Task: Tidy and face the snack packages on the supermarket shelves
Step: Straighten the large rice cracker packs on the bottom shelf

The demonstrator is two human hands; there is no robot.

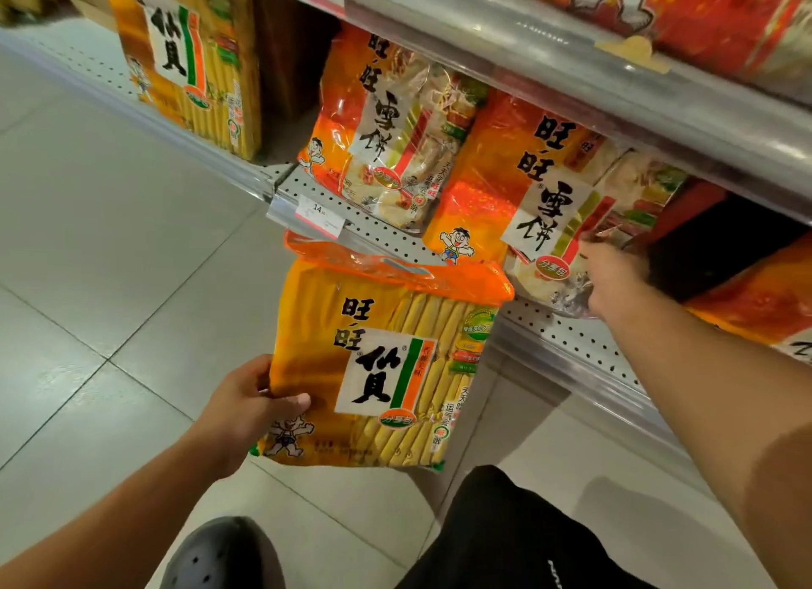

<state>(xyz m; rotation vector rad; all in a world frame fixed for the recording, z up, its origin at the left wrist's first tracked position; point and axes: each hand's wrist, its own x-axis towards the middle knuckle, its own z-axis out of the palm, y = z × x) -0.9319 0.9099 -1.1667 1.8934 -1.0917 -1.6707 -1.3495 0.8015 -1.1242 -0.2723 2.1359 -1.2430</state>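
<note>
My left hand point(246, 408) grips the left edge of a yellow-orange rice cracker bag point(382, 368), held upright in the air in front of the lower shelf point(571, 338). My right hand point(610, 280) reaches onto that shelf and rests on the lower right edge of an orange and white snack bag point(527, 193) that leans there; its fingertips are hidden behind the bag. A second bag of the same kind point(386, 127) leans to its left. Further left stands another yellow bag point(189, 61).
A price tag point(320, 219) hangs on the perforated shelf's front rail. The upper shelf's rail point(571, 61) runs overhead with red bags point(703, 12) on it. More orange packs point(755, 302) lie at the right. Grey floor tiles point(110, 236) spread to the left; my shoe point(219, 553) is below.
</note>
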